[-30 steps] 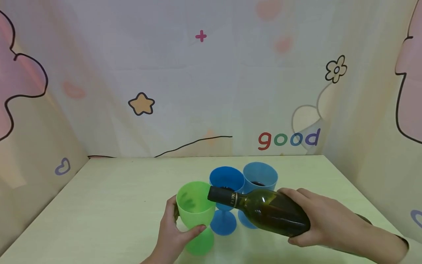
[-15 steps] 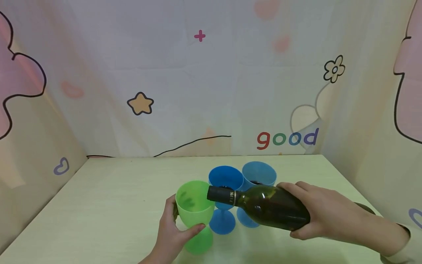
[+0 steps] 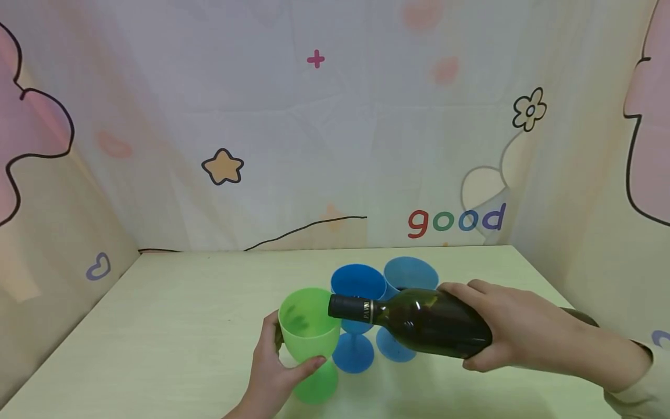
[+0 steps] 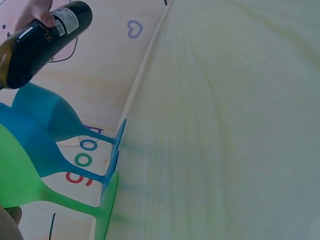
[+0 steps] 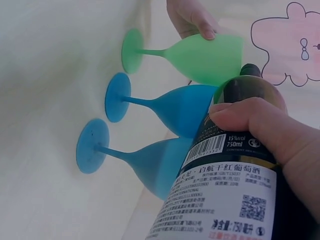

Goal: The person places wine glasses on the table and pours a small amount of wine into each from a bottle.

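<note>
My left hand (image 3: pixel 274 366) holds a green goblet (image 3: pixel 310 320) upright by its bowl, thumb in front and fingers behind. In my right hand (image 3: pixel 528 331) a dark green wine bottle (image 3: pixel 434 323) is gripped round its body and tilted nearly level. Its black-wrapped mouth lies at the green goblet's right rim. No stream shows at the mouth. Finger shadows show through the green wall. Just behind stand a dark blue goblet (image 3: pixel 358 280) and a lighter blue goblet (image 3: pixel 412 272), partly covered by the bottle. A printed white label (image 5: pixel 220 200) faces the right wrist camera.
All the goblets stand close together on a pale table (image 3: pixel 173 326). Behind it hangs a printed cloth backdrop (image 3: pixel 293 163), and cloth walls close in both sides. A little dark liquid (image 3: pixel 402 288) shows inside the lighter blue goblet.
The bottle's base end and my right hand have risen slightly, so the bottle lies more level. Its mouth stays at the green goblet's rim. My left hand has not visibly moved.
</note>
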Demonstrator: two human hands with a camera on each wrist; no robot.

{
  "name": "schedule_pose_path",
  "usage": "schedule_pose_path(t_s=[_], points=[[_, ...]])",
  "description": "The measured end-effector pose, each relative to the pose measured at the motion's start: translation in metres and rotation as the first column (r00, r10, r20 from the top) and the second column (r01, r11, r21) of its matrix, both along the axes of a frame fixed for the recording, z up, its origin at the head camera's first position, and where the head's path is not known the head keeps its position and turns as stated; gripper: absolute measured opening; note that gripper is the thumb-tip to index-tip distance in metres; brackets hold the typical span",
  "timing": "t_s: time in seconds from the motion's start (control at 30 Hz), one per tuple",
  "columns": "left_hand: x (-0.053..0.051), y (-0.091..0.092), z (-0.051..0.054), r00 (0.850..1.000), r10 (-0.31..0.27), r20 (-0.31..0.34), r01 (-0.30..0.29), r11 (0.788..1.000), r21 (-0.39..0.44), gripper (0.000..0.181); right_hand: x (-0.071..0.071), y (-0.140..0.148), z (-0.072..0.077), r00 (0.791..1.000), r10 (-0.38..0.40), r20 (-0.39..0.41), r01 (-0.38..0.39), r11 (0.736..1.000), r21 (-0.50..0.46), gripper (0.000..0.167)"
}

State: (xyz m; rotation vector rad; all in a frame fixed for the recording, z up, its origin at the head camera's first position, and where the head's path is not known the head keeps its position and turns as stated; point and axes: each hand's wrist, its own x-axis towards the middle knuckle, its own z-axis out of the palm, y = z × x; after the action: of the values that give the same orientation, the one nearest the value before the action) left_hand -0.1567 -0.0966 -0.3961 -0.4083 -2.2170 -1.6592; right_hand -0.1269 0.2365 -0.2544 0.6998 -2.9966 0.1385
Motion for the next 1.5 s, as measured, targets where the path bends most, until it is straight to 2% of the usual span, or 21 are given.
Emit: schedule_pose_path(t_s=[0.4,0.77,1.5], points=[[0.0,-0.001,-0.001,1.0,-0.005,-0.015,0.005,1.0,0.009,0.081,-0.004,-0.002,0.01,0.998,-0.002,0.06,0.002,1.0,0.008,0.09],[-0.001,-0.001,-0.003,0.999,-0.003,-0.034,0.003,1.0,0.006,0.081,-0.006,-0.004,0.017,1.0,0.025,-0.012,-0.024,0.999,0.041,0.088],[0.0,0.0,0.0,0.999,-0.024,-0.025,0.024,0.999,0.022,0.081,-0.007,-0.006,0.024,1.0,0.019,0.014,-0.02,0.998,0.061,0.09]])
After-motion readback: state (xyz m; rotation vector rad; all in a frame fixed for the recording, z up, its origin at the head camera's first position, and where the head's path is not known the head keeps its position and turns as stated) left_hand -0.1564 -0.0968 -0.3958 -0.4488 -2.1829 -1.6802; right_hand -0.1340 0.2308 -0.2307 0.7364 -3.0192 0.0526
